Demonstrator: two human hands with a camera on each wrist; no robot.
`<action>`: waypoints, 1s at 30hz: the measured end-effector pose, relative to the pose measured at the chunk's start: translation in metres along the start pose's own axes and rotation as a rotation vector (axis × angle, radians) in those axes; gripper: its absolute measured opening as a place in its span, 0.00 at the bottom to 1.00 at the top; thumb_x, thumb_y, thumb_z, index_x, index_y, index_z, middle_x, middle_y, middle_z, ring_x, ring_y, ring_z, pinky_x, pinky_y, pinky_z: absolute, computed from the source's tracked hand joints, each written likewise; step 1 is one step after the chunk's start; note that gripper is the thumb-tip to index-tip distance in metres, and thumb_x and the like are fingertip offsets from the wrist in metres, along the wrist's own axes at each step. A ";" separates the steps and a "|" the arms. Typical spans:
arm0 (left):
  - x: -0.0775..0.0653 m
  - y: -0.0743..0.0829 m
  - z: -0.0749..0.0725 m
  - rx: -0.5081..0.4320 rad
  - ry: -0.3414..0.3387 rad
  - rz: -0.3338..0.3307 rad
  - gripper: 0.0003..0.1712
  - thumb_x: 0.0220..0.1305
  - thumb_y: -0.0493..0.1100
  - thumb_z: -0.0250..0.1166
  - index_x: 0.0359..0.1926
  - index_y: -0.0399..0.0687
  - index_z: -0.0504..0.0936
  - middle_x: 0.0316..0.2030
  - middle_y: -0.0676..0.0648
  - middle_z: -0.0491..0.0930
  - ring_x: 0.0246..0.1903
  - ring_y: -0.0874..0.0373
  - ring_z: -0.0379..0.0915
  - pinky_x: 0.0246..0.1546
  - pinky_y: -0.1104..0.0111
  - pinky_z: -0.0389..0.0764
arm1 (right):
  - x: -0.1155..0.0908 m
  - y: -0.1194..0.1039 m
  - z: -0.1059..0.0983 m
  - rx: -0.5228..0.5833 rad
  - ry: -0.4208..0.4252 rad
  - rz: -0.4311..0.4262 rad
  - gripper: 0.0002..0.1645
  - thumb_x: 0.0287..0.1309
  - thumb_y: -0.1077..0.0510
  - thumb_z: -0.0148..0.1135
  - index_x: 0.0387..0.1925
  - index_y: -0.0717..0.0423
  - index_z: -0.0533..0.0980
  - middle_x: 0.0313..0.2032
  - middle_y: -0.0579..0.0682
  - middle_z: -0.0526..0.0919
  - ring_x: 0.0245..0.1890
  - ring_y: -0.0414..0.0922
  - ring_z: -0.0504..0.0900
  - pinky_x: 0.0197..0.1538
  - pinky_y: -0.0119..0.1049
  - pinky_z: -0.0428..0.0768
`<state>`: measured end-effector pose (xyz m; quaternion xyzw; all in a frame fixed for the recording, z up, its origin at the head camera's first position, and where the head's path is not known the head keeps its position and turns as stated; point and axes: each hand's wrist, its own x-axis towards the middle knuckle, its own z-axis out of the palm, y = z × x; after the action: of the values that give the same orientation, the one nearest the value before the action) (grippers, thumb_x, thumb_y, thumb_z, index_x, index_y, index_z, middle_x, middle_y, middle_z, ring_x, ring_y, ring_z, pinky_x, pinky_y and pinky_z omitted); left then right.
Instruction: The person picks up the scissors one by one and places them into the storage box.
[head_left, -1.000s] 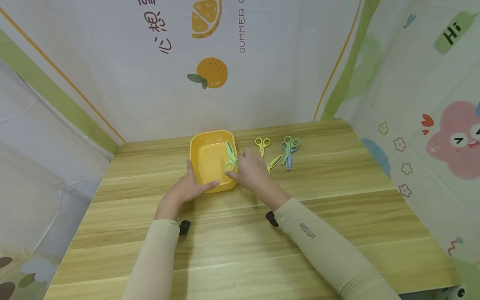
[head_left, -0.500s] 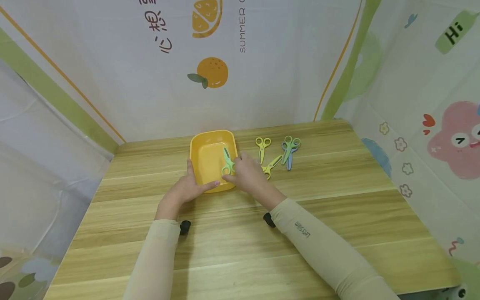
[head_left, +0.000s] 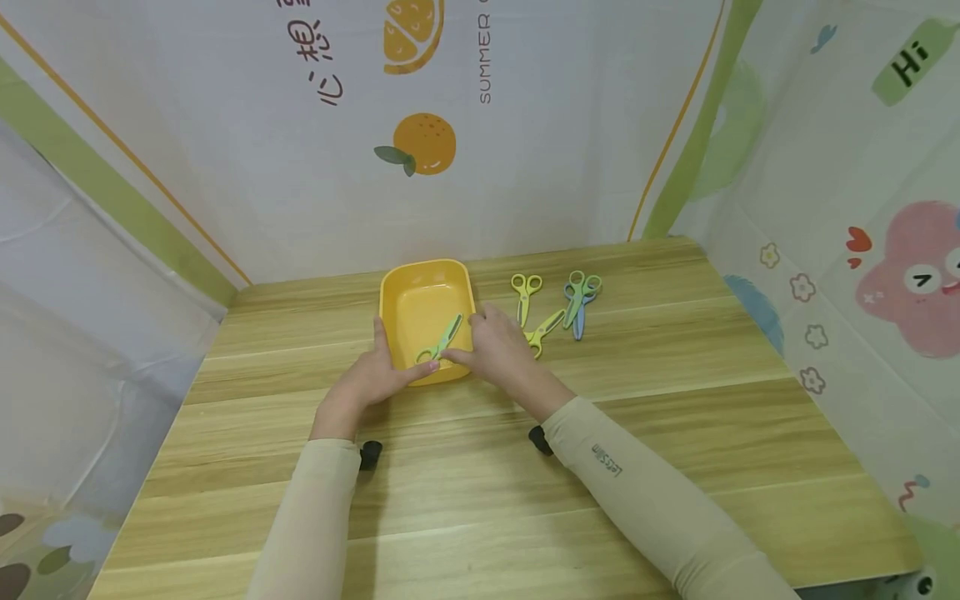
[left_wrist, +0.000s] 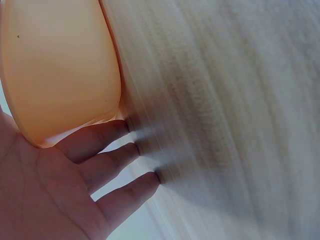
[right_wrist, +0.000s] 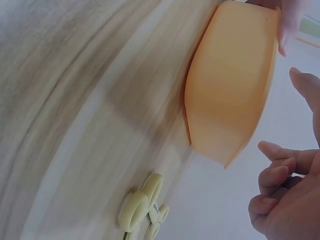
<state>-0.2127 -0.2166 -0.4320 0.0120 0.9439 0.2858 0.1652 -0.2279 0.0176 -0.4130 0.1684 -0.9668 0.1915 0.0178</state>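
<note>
A yellow plastic box [head_left: 416, 312] stands near the back of the table, with light-green scissors [head_left: 447, 335] lying inside at its front right. My left hand [head_left: 371, 375] holds the box's front left corner, thumb over the rim and fingers along the outside. In the left wrist view, several fingertips [left_wrist: 150, 180] reach down to the tabletop beside the box. Over the box's right edge is my right hand [head_left: 498, 346], holding nothing, its thumb above the scissors. Its fingers [right_wrist: 275, 175] are loosely bent and apart from the box wall in the right wrist view.
Right of the box lie yellow scissors [head_left: 525, 296] and a second yellow pair [head_left: 551, 325], partly behind the right hand. Further right, green scissors [head_left: 576, 304] overlap blue scissors [head_left: 579, 327]. A printed white curtain [head_left: 540, 167] hangs behind the wooden table [head_left: 450, 500].
My right hand has moved slightly left and let go of the light-green scissors, which have dropped and turned inside the box. The left hand stays at the corner.
</note>
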 end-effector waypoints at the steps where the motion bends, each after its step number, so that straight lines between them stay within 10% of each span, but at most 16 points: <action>1: 0.000 0.000 0.000 0.002 0.000 0.001 0.88 0.55 0.89 0.60 0.79 0.44 0.09 0.74 0.17 0.63 0.72 0.27 0.70 0.71 0.38 0.73 | 0.000 0.001 0.000 0.002 0.002 0.003 0.47 0.62 0.29 0.72 0.58 0.69 0.81 0.52 0.58 0.80 0.47 0.53 0.80 0.56 0.48 0.82; 30: -0.003 0.003 -0.002 0.006 -0.008 -0.011 0.87 0.56 0.88 0.61 0.80 0.43 0.11 0.75 0.18 0.61 0.73 0.27 0.68 0.73 0.37 0.70 | 0.002 0.023 -0.025 0.098 0.020 0.142 0.52 0.67 0.26 0.64 0.70 0.66 0.74 0.63 0.63 0.78 0.62 0.60 0.81 0.68 0.55 0.80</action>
<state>-0.2109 -0.2156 -0.4285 0.0082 0.9441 0.2822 0.1705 -0.2379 0.0467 -0.3984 0.0980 -0.9656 0.2409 0.0053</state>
